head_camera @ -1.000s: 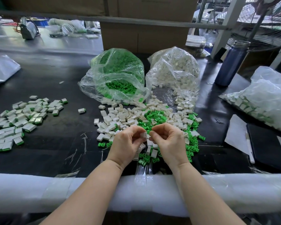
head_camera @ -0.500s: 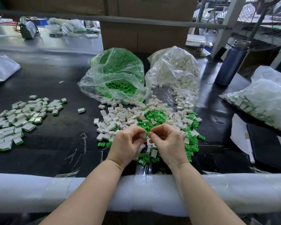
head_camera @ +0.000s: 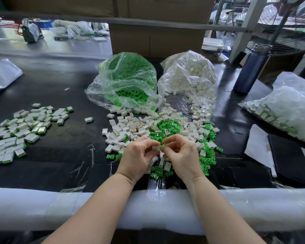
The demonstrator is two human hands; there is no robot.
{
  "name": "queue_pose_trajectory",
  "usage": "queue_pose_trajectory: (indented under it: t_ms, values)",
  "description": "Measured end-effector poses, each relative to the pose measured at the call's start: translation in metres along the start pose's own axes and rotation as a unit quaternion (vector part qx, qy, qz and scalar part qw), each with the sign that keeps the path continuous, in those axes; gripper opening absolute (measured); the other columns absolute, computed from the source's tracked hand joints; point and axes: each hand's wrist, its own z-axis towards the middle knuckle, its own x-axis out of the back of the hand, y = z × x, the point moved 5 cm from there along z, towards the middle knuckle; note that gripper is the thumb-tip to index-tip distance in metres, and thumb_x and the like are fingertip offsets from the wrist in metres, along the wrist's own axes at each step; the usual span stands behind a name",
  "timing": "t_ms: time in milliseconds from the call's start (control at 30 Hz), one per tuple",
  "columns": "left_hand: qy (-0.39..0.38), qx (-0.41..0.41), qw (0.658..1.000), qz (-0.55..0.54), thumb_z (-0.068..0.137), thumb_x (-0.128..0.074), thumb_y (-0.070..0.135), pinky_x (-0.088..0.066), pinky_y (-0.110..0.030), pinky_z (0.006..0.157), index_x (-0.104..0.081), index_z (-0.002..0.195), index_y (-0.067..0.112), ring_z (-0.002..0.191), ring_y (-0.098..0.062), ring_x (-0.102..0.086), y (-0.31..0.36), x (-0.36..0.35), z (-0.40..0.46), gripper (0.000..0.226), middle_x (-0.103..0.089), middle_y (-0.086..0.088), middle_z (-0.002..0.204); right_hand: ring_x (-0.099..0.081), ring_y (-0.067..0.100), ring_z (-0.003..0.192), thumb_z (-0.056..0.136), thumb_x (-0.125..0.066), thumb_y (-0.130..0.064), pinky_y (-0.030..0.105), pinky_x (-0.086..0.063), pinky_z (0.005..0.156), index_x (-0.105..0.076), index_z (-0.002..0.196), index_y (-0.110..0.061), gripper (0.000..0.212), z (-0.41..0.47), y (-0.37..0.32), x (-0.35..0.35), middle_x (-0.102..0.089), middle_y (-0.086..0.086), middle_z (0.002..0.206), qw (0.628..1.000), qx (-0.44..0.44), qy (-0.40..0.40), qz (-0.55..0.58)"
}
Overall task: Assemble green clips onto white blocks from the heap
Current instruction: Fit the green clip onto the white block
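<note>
Fingers (head_camera: 149,147) of both hands pinched on one white block (head_camera: 155,148), long axis level, green clip (head_camera: 160,147) rightward.

no readable text, labels or numbers

**Block and clip pinched together over the heap**

You've got one white block (head_camera: 155,148) pinched up just above the heap (head_camera: 158,131), with a green clip (head_camera: 160,147) touching its right end. The heap is a loose mix of small white blocks and green clips spread mid-bench, reaching toward the near edge. Finished blocks (head_camera: 23,131) with green ends lie scattered flat toward the bench's left edge.
</note>
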Motion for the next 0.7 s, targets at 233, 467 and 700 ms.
queue_pose_trajectory:
  t_ms: [233,467,700]
  values:
    - [-0.005,-0.029,0.999,0.039,0.079,-0.068,0.002,-0.051,-0.031,0.077,-0.070,0.098,0.002,0.080,-0.023,-0.063,0.008,-0.003,0.000,0.019,-0.066,-0.009,0.090,-0.063,0.024,0.064,0.079,-0.068,0.002,0.044,-0.057,0.067,-0.063,0.071,-0.015,0.020,0.002,0.003,0.002,-0.066,0.008,0.069,0.999,-0.030,-0.012,0.020]
    - [-0.029,-0.065,0.995,0.064,0.080,-0.067,0.001,-0.050,-0.032,0.078,-0.069,0.101,-0.001,0.083,-0.026,-0.060,0.015,-0.007,0.000,0.022,-0.065,-0.013,0.090,-0.058,0.016,0.059,0.075,-0.070,0.006,0.029,-0.053,0.059,-0.062,0.068,-0.013,0.021,0.003,0.003,0.005,-0.063,0.006,0.065,0.998,-0.041,-0.028,0.045]
    - [-0.049,-0.093,0.991,0.086,0.076,-0.069,-0.003,-0.049,-0.032,0.071,-0.069,0.099,-0.004,0.078,-0.027,-0.061,0.021,-0.006,0.000,0.022,-0.064,-0.014,0.084,-0.057,0.013,0.059,0.074,-0.070,0.008,0.024,-0.050,0.058,-0.062,0.067,-0.014,0.024,0.004,0.005,0.005,-0.061,0.002,0.063,0.997,-0.043,-0.039,0.053]
